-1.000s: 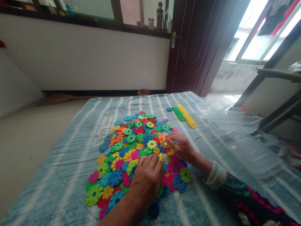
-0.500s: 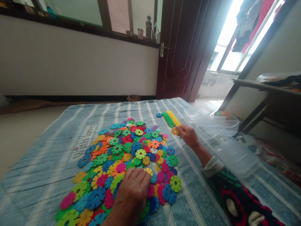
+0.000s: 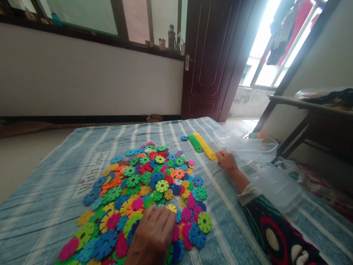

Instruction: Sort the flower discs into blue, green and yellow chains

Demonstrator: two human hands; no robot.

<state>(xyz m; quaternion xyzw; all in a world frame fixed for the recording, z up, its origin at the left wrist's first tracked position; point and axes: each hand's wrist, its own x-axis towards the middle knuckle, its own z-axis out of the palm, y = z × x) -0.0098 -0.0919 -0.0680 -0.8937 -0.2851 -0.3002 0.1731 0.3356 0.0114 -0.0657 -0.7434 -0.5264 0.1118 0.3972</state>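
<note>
A pile of colourful notched plastic discs (image 3: 132, 181) lies spread over the striped cloth. My left hand (image 3: 154, 230) rests on the near part of the pile with its fingers curled down; whatever they hold is hidden beneath them. A yellow disc (image 3: 171, 208) shows just past its fingertips. To the right, my right hand (image 3: 227, 162) pinches a yellow disc at the near end of a row of overlapping yellow discs (image 3: 204, 145). Alongside it runs a shorter row of green discs (image 3: 195, 143), and a single blue disc (image 3: 184, 138) lies left of that.
Clear plastic containers (image 3: 261, 151) stand beyond my right forearm, with a clear lid-like piece (image 3: 278, 187) nearer. A shelf (image 3: 311, 103) is at the right. Behind the cloth-covered surface (image 3: 55, 176) are a wall and a dark red door (image 3: 208, 62).
My right hand has brought the yellow disc down onto the near end of the yellow row. My left hand stays on the pile, and the view has shifted slightly.
</note>
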